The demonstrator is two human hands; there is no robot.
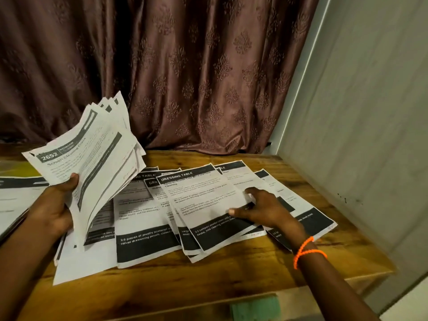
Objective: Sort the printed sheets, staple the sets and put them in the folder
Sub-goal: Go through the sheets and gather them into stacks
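A brown patterned curtain [185, 66] hangs behind my wooden table [254, 262], which butts against a pale wall [359, 112] on my right. Across the tabletop lie the printed sheets [143, 228], fanned in overlapping piles, each with a dark header band and a dark footer band. More sheets [16, 195] sit at the far left edge of the table, separate from the main spread.

The topmost page of the middle pile, headed "DRESSING TABLE" [203, 205], lies slightly tilted over the pages beneath it. Further pages [308, 216] stick out from under it toward the wall.

My left hand [55, 205] grips a thick stack of sheets [92, 158], raised off the table and tilted up, thumb on the front page and fingers curled behind. The pages of that stack splay apart at the top. Its front page shows the number 2652 and a title about screen cleaning.

My right hand [266, 209] rests flat on the right edge of the DRESSING TABLE page, fingers straight and spread, pressing it onto the pile. An orange bracelet [305, 251] circles that wrist.

A small green object [254, 308] shows below the table's near edge; I cannot tell what it is.
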